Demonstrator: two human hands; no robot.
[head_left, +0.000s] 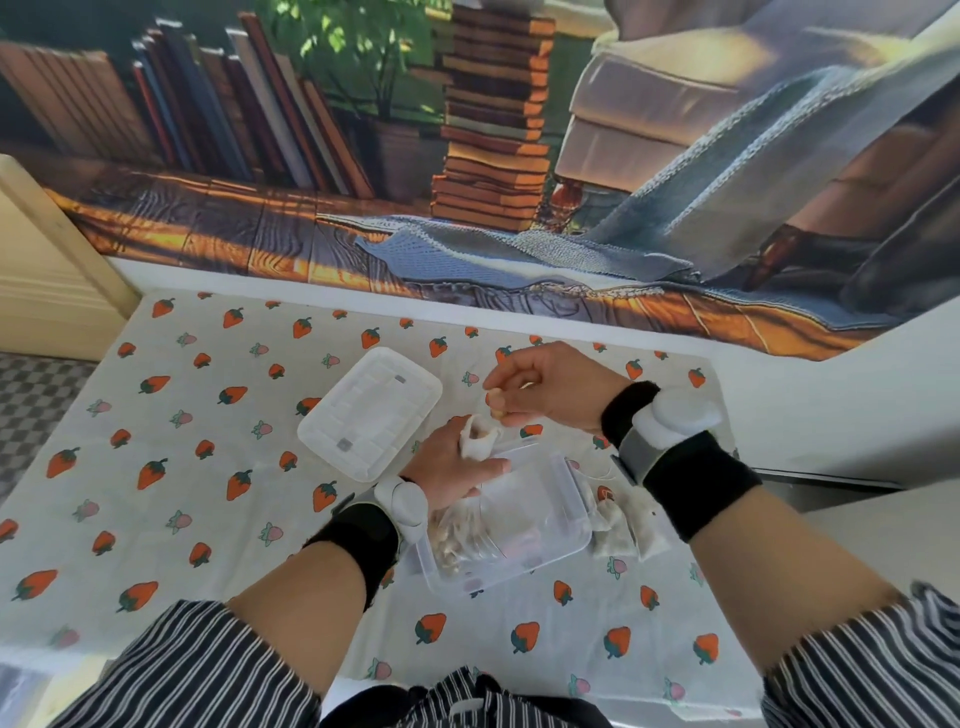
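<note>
A clear plastic box (540, 525) stands on the strawberry-print tablecloth (208, 467) in front of me, with small bags of pale pieces inside at its near left. My left hand (457, 462) is over the box's far rim and grips a small white packet (480, 439). Just above it, my right hand (540, 387) has its fingers curled and pinches a small pale piece at the fingertips, close to the packet's top. The box's white lid (371, 413) lies flat to the left of both hands.
Several more small filled bags (623, 519) lie on the cloth right of the box. A printed backdrop of books and an armchair (467, 156) hangs along the table's far edge. A cream-coloured cabinet (47, 270) stands at the far left.
</note>
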